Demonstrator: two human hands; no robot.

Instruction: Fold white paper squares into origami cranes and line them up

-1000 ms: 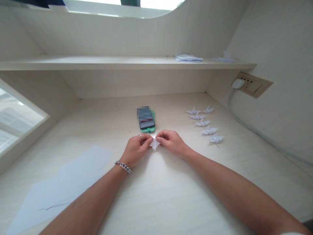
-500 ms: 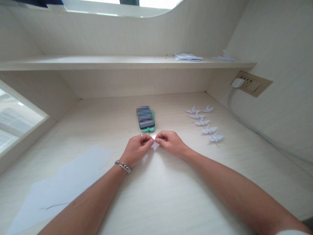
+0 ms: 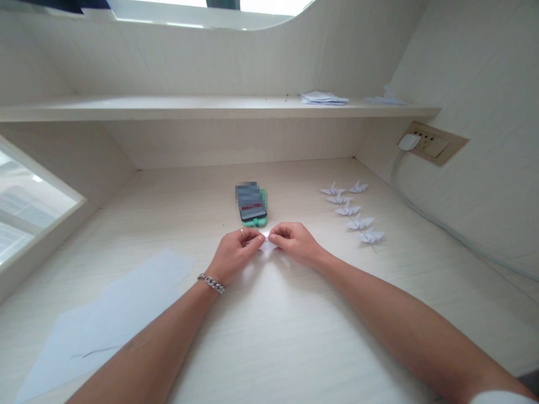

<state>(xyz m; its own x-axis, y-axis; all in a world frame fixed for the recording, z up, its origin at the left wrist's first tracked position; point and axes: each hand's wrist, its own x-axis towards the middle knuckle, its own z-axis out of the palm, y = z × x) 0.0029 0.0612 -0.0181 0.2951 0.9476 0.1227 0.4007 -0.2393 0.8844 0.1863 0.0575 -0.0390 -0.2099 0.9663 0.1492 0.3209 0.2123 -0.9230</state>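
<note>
Between my two hands is a small folded piece of white paper (image 3: pixel 267 245), mostly covered by fingers. My left hand (image 3: pixel 239 249), with a ring and a chain bracelet, pinches its left side between thumb and fingers. My right hand (image 3: pixel 292 241) pinches the right side, and the two thumb tips are a short gap apart. Just beyond the hands lies a phone (image 3: pixel 252 212) in a green case, its screen blurred. Several folded white paper cranes (image 3: pixel 348 209) stand in a slanting row to the right of my right hand.
White paper sheets (image 3: pixel 109 314) lie at the left, partly under my left forearm. A paper stack (image 3: pixel 324 99) rests on the shelf (image 3: pixel 189 114) across the back. A cable (image 3: pixel 446 229) runs from the wall socket (image 3: pixel 435 145) along the right side.
Both hands stay on the folded paper and have shifted very slightly. The thumb tips are a little farther apart, with more white paper showing between them.
</note>
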